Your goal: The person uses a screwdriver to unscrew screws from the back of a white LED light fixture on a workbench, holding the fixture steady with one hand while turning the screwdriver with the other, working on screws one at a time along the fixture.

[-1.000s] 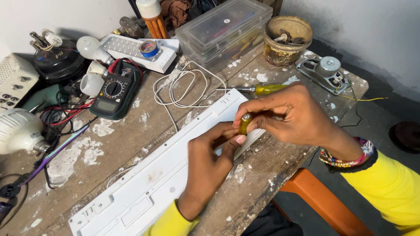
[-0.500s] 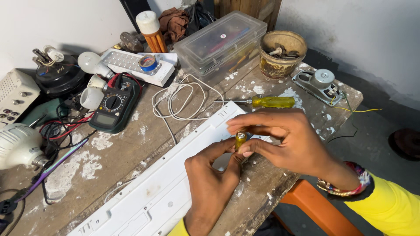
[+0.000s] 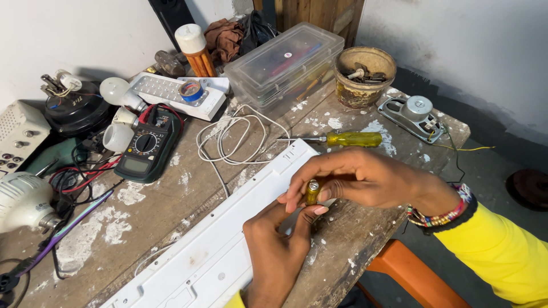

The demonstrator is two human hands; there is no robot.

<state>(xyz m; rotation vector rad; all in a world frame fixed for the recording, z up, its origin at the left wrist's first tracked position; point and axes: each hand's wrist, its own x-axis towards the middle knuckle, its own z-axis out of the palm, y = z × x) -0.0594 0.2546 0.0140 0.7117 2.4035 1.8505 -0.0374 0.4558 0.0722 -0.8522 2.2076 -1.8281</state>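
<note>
My right hand and my left hand meet over a long white plastic casing that lies across a worn wooden bench. Between the fingertips of both hands stands a small yellow-handled tool with a metal cap, upright on the casing. My right fingers wrap its top; my left thumb and fingers pinch it from below. A larger yellow-handled screwdriver lies on the bench just beyond my right hand.
A coil of white wire, a dark multimeter, white bulbs, a clear plastic box, a tub of metal parts and a small speaker crowd the bench. An orange stool stands below the right edge.
The camera has shifted, so the bench sits lower and further right in view. My hands stay together on the small yellow tool, with the fingers slightly turned around it.
</note>
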